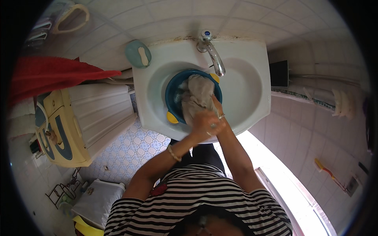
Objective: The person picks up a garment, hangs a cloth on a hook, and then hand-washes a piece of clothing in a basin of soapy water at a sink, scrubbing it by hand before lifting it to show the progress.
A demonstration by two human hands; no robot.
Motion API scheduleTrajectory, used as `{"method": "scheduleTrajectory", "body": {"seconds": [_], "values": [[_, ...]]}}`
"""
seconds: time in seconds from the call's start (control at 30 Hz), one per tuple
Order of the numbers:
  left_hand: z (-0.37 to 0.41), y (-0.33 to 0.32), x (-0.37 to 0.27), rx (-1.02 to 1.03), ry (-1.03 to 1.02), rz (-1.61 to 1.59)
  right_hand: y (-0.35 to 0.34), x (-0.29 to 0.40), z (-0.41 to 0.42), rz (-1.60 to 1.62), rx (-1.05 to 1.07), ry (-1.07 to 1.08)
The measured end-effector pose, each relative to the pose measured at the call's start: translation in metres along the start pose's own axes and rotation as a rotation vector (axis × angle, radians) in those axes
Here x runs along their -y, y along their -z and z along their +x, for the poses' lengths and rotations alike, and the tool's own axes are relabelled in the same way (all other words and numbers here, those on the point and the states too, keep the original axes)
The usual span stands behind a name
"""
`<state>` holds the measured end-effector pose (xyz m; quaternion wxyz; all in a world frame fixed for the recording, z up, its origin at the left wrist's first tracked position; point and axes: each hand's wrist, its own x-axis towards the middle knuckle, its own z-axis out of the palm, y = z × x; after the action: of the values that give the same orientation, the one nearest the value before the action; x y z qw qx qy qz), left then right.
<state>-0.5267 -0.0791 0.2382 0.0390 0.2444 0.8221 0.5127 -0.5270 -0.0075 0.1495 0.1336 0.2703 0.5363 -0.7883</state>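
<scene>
A wet greyish-beige cloth (200,88) is bunched over a blue plastic basin (169,100) with yellow handles. Soapy water shows at the basin's left side. My left hand (206,124), blurred, has its fingers curled at the cloth's near end. Partly behind it, my right hand (218,105) grips the cloth's right side; some of its fingers are hidden under the fabric. The basin stands in the left part of a white washbasin (245,85), below a chrome tap (217,60).
A green soap dish (133,54) with a bar of soap (143,56) sits at the back left corner. At left are a red towel (59,73) and a twin-tub washing machine (63,129). A toothbrush-like brush (326,171) hangs on the right wall.
</scene>
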Motion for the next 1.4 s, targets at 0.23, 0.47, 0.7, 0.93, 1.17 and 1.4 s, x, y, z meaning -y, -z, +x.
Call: {"method": "scheduleTrajectory", "body": {"seconds": [0.23, 0.47, 0.7, 0.93, 1.17, 1.4], "values": [[0.034, 0.025, 0.065, -0.270, 0.492, -0.002, -0.040, 0.063, -0.033, 0.327, 0.035, -0.282], [0.006, -0.007, 0.029, -0.196, 0.057, 0.005, -0.023, 0.100, -0.030, -0.547, 0.045, 0.081], [0.012, -0.005, 0.024, -0.389, 0.178, -0.034, 0.023, 0.041, -0.009, -0.642, 0.293, 0.306], [0.027, 0.007, 0.057, -0.443, 0.398, -0.161, -0.015, 0.040, -0.027, -0.150, 0.138, 0.152], [0.014, -0.021, -0.011, -0.390, -0.046, -0.069, 0.015, 0.057, -0.006, -0.723, 0.271, 0.438], [0.028, 0.000, 0.045, -0.531, 0.297, 0.027, -0.030, 0.070, -0.031, 0.351, 0.072, -0.213]]}}
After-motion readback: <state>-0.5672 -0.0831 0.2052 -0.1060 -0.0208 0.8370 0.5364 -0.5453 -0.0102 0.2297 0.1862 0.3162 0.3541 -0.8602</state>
